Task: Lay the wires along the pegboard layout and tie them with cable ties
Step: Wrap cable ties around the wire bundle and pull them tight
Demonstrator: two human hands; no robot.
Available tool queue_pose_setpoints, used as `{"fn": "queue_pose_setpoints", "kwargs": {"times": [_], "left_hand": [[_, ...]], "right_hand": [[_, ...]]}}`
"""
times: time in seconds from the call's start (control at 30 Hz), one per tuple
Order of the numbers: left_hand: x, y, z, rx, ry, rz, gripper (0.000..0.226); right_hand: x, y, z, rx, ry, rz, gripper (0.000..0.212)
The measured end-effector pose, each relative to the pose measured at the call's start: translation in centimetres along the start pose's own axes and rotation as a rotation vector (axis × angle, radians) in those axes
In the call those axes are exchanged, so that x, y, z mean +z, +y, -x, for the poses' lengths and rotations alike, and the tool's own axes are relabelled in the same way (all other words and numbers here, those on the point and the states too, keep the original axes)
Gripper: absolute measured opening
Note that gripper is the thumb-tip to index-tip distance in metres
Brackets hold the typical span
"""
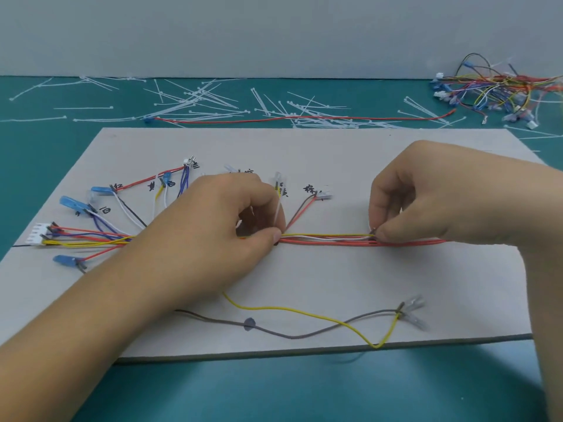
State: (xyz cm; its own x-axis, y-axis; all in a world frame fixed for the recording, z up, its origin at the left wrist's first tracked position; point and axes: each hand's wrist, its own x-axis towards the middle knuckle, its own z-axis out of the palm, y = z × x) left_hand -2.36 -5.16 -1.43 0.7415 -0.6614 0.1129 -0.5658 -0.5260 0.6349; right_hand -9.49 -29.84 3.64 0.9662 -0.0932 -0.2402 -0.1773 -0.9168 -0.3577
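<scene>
A: Red, yellow and white wires [326, 238] run as one bundle across the middle of the pegboard [335, 275], stretched straight between both hands.
B: What grips what?
A: Left hand [231, 226] pinches the bundle near the centre, fingers [271, 237] curled round it; right hand [426, 202] pinches it further right.
B: Then hold the strands taut and side by side until a tie cinches them. A pale strand rises by the left thumb; tie or wire, I cannot tell.
A: Spare cable ties [198, 99] lie on the tabletop [274, 391] behind the board. Yellow wire [304, 312] and grey wire [289, 335] sag loose near the front edge; I'd route those next.
</scene>
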Motion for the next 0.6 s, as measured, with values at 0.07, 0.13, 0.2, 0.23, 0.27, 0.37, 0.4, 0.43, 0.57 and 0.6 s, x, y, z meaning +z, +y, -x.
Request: {"fn": "queue_pose_setpoints", "kwargs": {"times": [0.07,0.13,0.2,0.23,0.27,0.37,0.4,0.43,0.57,0.6], "left_hand": [[-0.1,0.1,0.0,0.0,0.02,-0.031,0.011],[-0.1,0.2,-0.1,0.002,0.038,-0.053,0.012],[-0.2,0.4,-0.2,0.008,0.049,-0.071,0.014],[-0.2,0.5,-0.2,0.01,0.051,-0.082,0.015],[-0.2,0.6,-0.3,0.009,0.052,-0.092,0.015],[-0.3,0.8,-0.4,0.006,0.046,-0.106,0.014],[-0.3,0.8,-0.4,0.005,0.04,-0.109,0.013],[-0.4,0.9,-0.5,0.003,0.034,-0.115,0.013],[-1.8,-0.3,-0.4,-0.045,0.027,-0.174,0.009],[-2.4,-0.6,-0.4,-0.061,0.015,-0.192,0.012]], "right_hand": [[0.1,0.2,0.0,-0.017,0.009,-0.005,0.016],[0.3,0.4,0.0,-0.06,0.019,-0.003,0.015],[0.6,0.5,-0.2,-0.108,0.034,0.001,0.013],[0.6,0.6,-0.2,-0.13,0.04,0.003,0.012],[0.7,0.7,-0.3,-0.149,0.045,0.007,0.011],[0.8,0.8,-0.4,-0.196,0.052,0.012,0.008],[0.8,0.8,-0.4,-0.205,0.053,0.006,0.008],[0.9,0.8,-0.3,-0.213,0.053,-0.004,0.008],[1.7,-0.3,-0.7,-0.287,0.076,-0.041,0.012],[2.1,-0.7,-0.9,-0.315,0.091,-0.041,0.011]]}}
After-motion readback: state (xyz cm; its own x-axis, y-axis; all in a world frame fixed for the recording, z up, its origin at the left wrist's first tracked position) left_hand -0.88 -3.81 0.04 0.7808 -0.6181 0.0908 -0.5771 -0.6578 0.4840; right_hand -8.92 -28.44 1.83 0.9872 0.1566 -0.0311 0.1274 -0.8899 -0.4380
